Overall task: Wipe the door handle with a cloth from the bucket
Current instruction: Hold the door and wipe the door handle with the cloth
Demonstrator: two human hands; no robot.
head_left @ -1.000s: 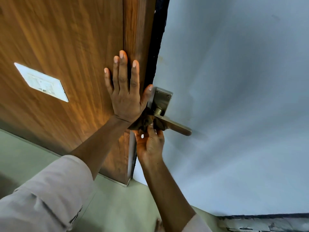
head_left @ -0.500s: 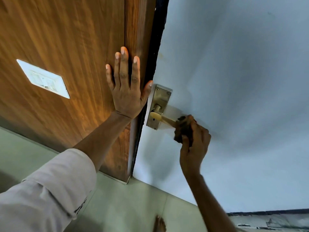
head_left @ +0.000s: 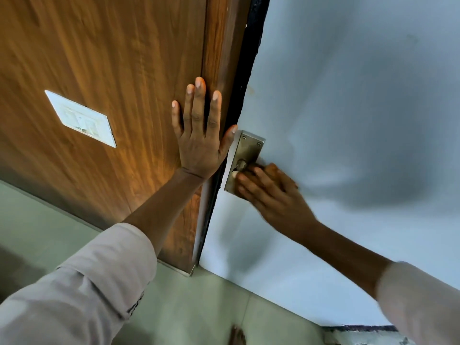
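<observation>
The left hand point(head_left: 199, 143) lies flat and open against the wooden door point(head_left: 112, 70). The blurred right hand point(head_left: 268, 190) covers the door handle point(head_left: 245, 155), fingers wrapped around a brown cloth point(head_left: 270, 170).

Pale tiled floor point(head_left: 189, 317) carries a blurred bare foot point(head_left: 237, 336).
</observation>
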